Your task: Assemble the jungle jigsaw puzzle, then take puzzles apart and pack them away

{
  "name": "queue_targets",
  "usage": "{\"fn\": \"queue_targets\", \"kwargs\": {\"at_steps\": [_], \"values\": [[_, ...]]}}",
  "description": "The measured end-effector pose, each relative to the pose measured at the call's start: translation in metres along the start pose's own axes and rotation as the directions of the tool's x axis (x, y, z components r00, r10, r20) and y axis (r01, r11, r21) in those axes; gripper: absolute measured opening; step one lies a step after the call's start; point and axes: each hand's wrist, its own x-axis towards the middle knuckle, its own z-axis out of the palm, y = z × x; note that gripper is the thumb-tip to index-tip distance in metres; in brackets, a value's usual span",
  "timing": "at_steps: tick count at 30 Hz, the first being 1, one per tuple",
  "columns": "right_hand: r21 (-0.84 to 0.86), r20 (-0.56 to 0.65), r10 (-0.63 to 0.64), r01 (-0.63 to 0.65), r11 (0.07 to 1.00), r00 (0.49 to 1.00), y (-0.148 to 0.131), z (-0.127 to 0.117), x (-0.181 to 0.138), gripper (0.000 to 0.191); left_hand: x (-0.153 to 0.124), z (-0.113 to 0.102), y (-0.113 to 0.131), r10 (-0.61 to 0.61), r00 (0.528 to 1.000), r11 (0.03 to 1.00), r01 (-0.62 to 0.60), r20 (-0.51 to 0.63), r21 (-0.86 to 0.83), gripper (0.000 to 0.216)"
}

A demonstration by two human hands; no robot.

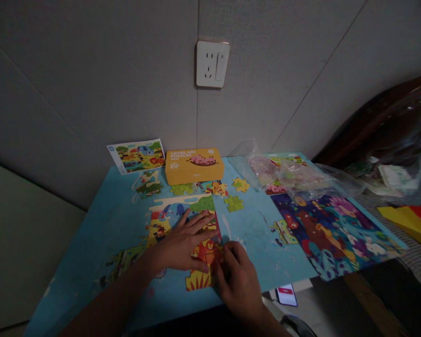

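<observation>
"Puzzle (201, 204) is lying where?"

"On the blue worktop (261, 267), partly assembled, in front of the yellow box (195, 173); the left hand (187, 239) is resting across it, fingers spreading apart."

"And the right hand (240, 276)?"

"It is resting at the right edge of the lion section (206, 252), fingers bending inward; whether they are pinching a piece, one cannot tell."

Your bare left hand (187, 241), spread flat on the multicoloured, partly assembled animal jigsaw (203, 204); your bare right hand (239, 277), curled beside its red-orange lion section (206, 251). Beyond, on your blue tabletop (91, 248): yellow rectangular puzzle box (192, 174); just left, white-bordered animal picture card (138, 157); right, crumpled clear plastic bag (296, 178).
</observation>
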Motion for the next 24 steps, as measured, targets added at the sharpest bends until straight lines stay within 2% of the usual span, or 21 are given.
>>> {"fn": "queue_targets", "kwargs": {"at_steps": [9,24], "values": [[-0.019,-0.037,-0.016,0.015,1.000,0.999,-0.0003,-0.0002,0.0002,0.011,-0.0017,0.0011,-0.0012,0.002,1.000,1.000,-0.002,-0.005,0.011,0.088],[0.026,-0.010,-0.005,0.005,1.000,1.000,-0.0003,-0.0006,-0.0004,0.007,-0.0008,0.0011,0.0003,-0.010,1.000,1.000,0.010,0.010,0.024,0.087]]}}
